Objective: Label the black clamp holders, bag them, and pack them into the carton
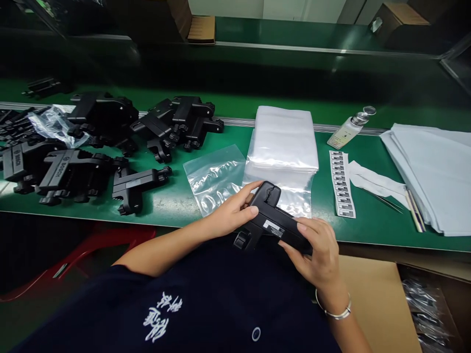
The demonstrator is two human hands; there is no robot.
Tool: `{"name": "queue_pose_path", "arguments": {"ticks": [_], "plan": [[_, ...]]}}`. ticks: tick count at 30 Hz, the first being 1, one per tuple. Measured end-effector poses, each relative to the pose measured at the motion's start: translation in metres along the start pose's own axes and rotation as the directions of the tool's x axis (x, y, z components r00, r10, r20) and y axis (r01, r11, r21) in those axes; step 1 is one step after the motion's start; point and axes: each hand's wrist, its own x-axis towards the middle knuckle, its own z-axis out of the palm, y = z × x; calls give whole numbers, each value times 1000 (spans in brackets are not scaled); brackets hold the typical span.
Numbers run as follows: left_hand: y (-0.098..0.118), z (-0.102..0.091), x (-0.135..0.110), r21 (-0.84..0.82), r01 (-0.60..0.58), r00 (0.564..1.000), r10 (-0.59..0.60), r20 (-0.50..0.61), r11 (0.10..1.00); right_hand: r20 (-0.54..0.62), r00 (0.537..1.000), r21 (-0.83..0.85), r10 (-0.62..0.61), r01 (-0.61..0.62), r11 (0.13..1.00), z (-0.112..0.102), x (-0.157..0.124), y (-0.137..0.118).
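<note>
Both your hands are on one black part (pixel 270 220), held just off the near edge of the bench (pixel 176 201), above your lap.
- Left hand (pixel 230 213): fingers closed round the part's far end, thumb laid along its side.
- Right hand (pixel 318 247): fingers wrapped under the near end, thumb pressed on top. A bracelet (pixel 334 314) sits on that wrist.

Progress, judged from how things lie:
- The part in hand carries a small white label (pixel 273 228) and is in no bag.
- One loose clear bag (pixel 215 179) lies flat and empty on the bench just beyond your left hand, beside the stack of bags (pixel 283 142).
- A pile of black parts (pixel 73 166) sits bare to your left. I can't make out labels on most of them.
- The label strip (pixel 342 184) has many pieces on it.
- The carton (pixel 375 299) at your lower right seems to hold wrapped pieces, but it is too dark to count them.
- Reading: early to middle, with plenty unbagged.

Writing:
- "BOSCH" in grey letters shows on two parts in the pile.
- The print on the label and the strip is too small to read.
- White characters on your dark shirt (pixel 162 314) are not legible to me.

Also on the bench:
- A small bottle (pixel 349 128).
- Tweezers (pixel 386 202).
- Folded pale sheets (pixel 437 171).
</note>
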Motion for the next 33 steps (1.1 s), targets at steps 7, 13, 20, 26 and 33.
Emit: {"name": "queue_pose_path", "arguments": {"ticks": [7,13,20,26,33], "plan": [[-6,-16,14,137,51,998,-45,-50,989,116,906,221,408,-424,878,-2,10,4],[-52,-48,-3,774,87,995,-17,-98,628,361,643,533,676,-737,415,9,12,19],[-101,-54,-48,946,-122,983,-98,158,300,447,577,622,684,-750,225,17,15,20],[-99,-53,-44,961,-75,990,-96,104,266,465,564,638,682,-748,183,21,18,20],[-95,-51,-38,950,-121,984,-95,154,287,511,573,672,641,-731,119,22,15,17]]}}
